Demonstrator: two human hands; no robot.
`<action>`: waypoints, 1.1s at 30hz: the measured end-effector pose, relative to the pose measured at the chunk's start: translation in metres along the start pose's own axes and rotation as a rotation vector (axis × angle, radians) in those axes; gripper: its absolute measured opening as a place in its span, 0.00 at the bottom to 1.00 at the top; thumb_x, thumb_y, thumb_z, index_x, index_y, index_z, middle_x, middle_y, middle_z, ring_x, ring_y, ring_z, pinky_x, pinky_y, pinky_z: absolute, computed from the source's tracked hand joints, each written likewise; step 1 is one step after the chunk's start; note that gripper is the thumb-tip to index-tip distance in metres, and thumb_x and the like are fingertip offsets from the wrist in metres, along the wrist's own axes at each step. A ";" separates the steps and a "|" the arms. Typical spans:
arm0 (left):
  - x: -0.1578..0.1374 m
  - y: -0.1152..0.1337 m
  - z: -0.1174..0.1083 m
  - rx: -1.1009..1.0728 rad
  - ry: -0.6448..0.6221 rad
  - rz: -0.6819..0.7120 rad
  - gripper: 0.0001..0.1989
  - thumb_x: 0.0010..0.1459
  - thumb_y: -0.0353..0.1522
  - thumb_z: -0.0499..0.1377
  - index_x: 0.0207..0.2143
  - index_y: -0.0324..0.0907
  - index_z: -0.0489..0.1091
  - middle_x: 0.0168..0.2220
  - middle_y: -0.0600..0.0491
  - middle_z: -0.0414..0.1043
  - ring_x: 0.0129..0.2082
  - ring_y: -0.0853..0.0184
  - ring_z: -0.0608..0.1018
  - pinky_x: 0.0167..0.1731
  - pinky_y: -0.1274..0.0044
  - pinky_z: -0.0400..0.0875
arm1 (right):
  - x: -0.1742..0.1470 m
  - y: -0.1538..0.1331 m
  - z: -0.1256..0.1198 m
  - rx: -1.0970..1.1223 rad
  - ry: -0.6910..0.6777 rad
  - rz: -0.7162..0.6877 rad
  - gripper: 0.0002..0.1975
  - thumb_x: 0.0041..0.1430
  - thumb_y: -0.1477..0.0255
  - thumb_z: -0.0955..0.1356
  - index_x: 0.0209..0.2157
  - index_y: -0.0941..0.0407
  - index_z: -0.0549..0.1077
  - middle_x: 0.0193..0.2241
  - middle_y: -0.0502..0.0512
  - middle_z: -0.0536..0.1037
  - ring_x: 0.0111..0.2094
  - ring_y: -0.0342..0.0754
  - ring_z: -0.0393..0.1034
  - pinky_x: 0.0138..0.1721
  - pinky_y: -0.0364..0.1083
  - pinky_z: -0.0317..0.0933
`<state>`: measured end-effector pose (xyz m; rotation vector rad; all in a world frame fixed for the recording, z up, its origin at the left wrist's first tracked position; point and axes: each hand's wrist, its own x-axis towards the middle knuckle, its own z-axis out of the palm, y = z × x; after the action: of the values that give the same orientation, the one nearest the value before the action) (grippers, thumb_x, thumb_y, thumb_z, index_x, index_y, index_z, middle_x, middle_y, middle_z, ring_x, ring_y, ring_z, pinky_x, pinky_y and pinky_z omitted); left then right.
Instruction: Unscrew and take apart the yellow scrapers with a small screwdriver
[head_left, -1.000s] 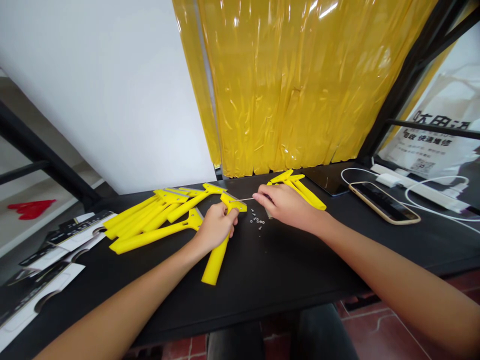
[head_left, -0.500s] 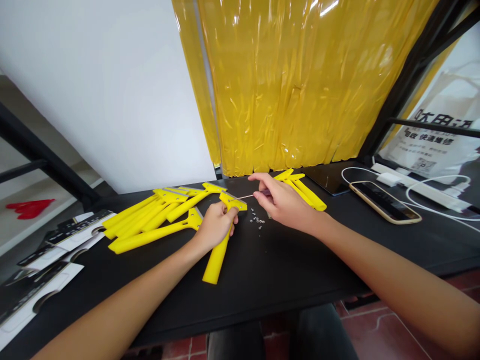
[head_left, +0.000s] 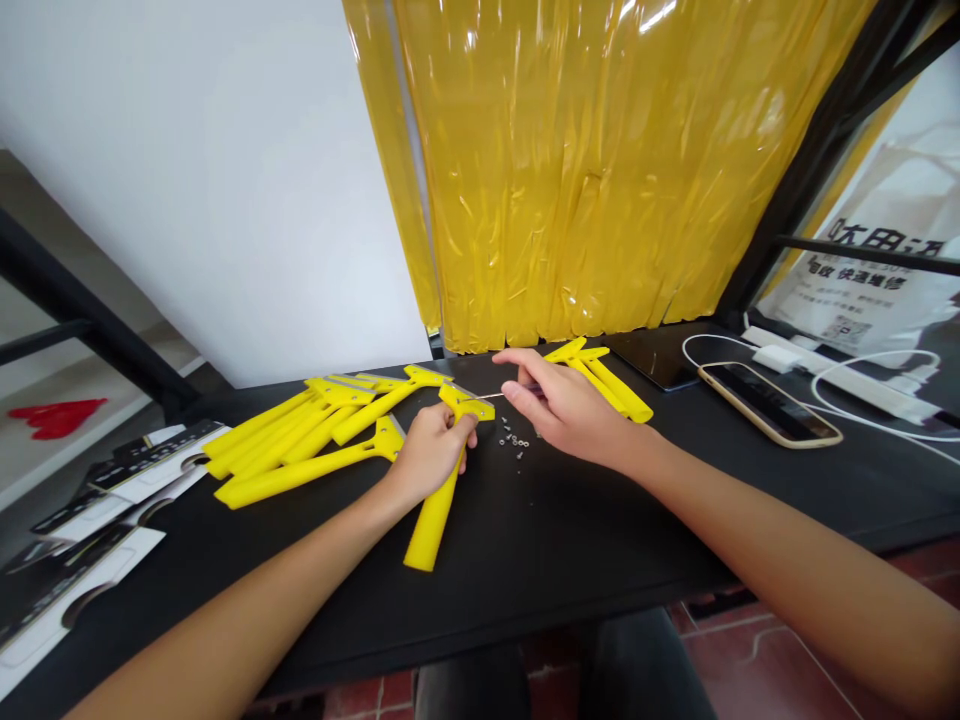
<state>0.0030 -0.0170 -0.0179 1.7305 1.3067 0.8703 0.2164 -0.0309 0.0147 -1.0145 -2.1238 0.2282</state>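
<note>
Just below frame centre, I have the left hand [head_left: 433, 452] curled, fingers wrapped round a yellow scraper [head_left: 436, 520]; beside it, the right hand [head_left: 576, 408], index raised, pinches a thin-shafted tool [head_left: 496, 396] pointing at the scraper's head.

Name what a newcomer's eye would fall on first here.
Probably the glossy yellow curtain, filling much of the background behind the black table. Next, the bright yellow scrapers lying left of the left hand, which grips a similar scraper. Finally, the right hand, pointing a thin-shafted tool at that scraper's head, with tiny metal parts scattered nearby.
</note>
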 end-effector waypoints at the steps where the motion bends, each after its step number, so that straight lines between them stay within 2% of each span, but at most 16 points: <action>1: 0.000 0.000 0.000 0.004 0.000 -0.001 0.15 0.61 0.36 0.55 0.22 0.42 0.66 0.11 0.58 0.64 0.12 0.70 0.69 0.17 0.80 0.63 | 0.000 0.000 0.000 0.011 -0.002 0.023 0.18 0.72 0.62 0.58 0.57 0.53 0.66 0.36 0.53 0.77 0.32 0.47 0.71 0.33 0.45 0.58; 4: -0.002 0.001 0.001 0.005 0.001 -0.016 0.15 0.61 0.36 0.55 0.22 0.42 0.66 0.11 0.58 0.64 0.11 0.70 0.69 0.16 0.80 0.62 | 0.001 0.001 -0.001 0.001 0.008 0.063 0.18 0.73 0.62 0.56 0.56 0.53 0.67 0.32 0.51 0.77 0.30 0.47 0.70 0.32 0.46 0.57; 8: -0.003 0.002 0.002 0.003 -0.002 -0.019 0.16 0.61 0.37 0.55 0.21 0.42 0.66 0.11 0.58 0.64 0.11 0.70 0.69 0.16 0.80 0.61 | 0.001 0.000 0.001 0.008 0.042 0.011 0.20 0.70 0.66 0.59 0.61 0.53 0.61 0.32 0.51 0.74 0.30 0.47 0.68 0.32 0.46 0.58; 11: -0.003 0.003 0.002 0.004 0.002 -0.020 0.16 0.61 0.37 0.55 0.22 0.41 0.66 0.11 0.58 0.63 0.11 0.70 0.69 0.16 0.80 0.61 | 0.001 -0.001 0.001 0.023 0.044 -0.003 0.21 0.70 0.62 0.61 0.60 0.54 0.62 0.35 0.53 0.75 0.32 0.48 0.68 0.33 0.47 0.59; 14: -0.002 0.004 0.001 0.008 0.005 -0.031 0.15 0.61 0.36 0.55 0.22 0.41 0.66 0.11 0.58 0.63 0.11 0.71 0.68 0.16 0.80 0.62 | 0.000 -0.002 -0.001 0.030 0.011 0.068 0.19 0.72 0.59 0.57 0.57 0.53 0.65 0.31 0.51 0.75 0.29 0.47 0.68 0.32 0.46 0.57; 16: -0.001 0.003 0.001 0.010 0.005 -0.033 0.16 0.61 0.36 0.55 0.22 0.41 0.66 0.11 0.58 0.63 0.11 0.71 0.68 0.16 0.80 0.62 | 0.000 -0.002 -0.003 0.033 0.002 0.082 0.18 0.73 0.62 0.56 0.56 0.53 0.66 0.30 0.51 0.75 0.28 0.46 0.67 0.31 0.46 0.56; 20: -0.001 0.001 0.001 0.000 -0.010 -0.015 0.15 0.61 0.37 0.55 0.22 0.41 0.66 0.11 0.58 0.64 0.11 0.70 0.69 0.16 0.80 0.61 | 0.000 -0.005 -0.004 0.040 -0.015 0.015 0.20 0.70 0.68 0.59 0.61 0.53 0.60 0.34 0.52 0.75 0.30 0.46 0.67 0.32 0.46 0.56; 23: -0.001 0.000 0.001 0.000 -0.002 -0.011 0.15 0.61 0.36 0.55 0.22 0.41 0.66 0.11 0.57 0.64 0.11 0.70 0.69 0.16 0.80 0.61 | 0.000 -0.005 -0.004 0.009 -0.032 0.040 0.20 0.69 0.64 0.61 0.60 0.54 0.62 0.32 0.50 0.74 0.27 0.45 0.66 0.30 0.46 0.55; 26: -0.001 0.001 0.000 0.014 0.011 -0.014 0.15 0.61 0.36 0.55 0.22 0.41 0.66 0.11 0.57 0.64 0.11 0.70 0.69 0.16 0.79 0.62 | 0.000 -0.004 -0.002 0.032 -0.036 0.077 0.19 0.72 0.63 0.58 0.59 0.54 0.63 0.28 0.48 0.73 0.25 0.45 0.65 0.30 0.46 0.54; 30: -0.001 0.001 0.000 0.008 0.006 -0.010 0.16 0.62 0.37 0.55 0.22 0.42 0.66 0.11 0.57 0.64 0.11 0.70 0.69 0.16 0.79 0.62 | 0.000 -0.004 -0.001 0.056 0.005 0.013 0.21 0.69 0.68 0.60 0.61 0.53 0.59 0.33 0.51 0.73 0.29 0.46 0.66 0.31 0.46 0.56; 33: -0.002 0.002 0.001 -0.002 0.007 -0.001 0.16 0.61 0.37 0.55 0.22 0.42 0.66 0.11 0.58 0.63 0.11 0.70 0.69 0.16 0.79 0.62 | 0.000 -0.005 -0.001 0.030 0.009 0.017 0.22 0.67 0.64 0.64 0.60 0.53 0.61 0.34 0.51 0.73 0.31 0.46 0.67 0.32 0.46 0.57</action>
<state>0.0042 -0.0193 -0.0166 1.7263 1.3106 0.8779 0.2144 -0.0346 0.0178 -1.0149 -2.0983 0.2622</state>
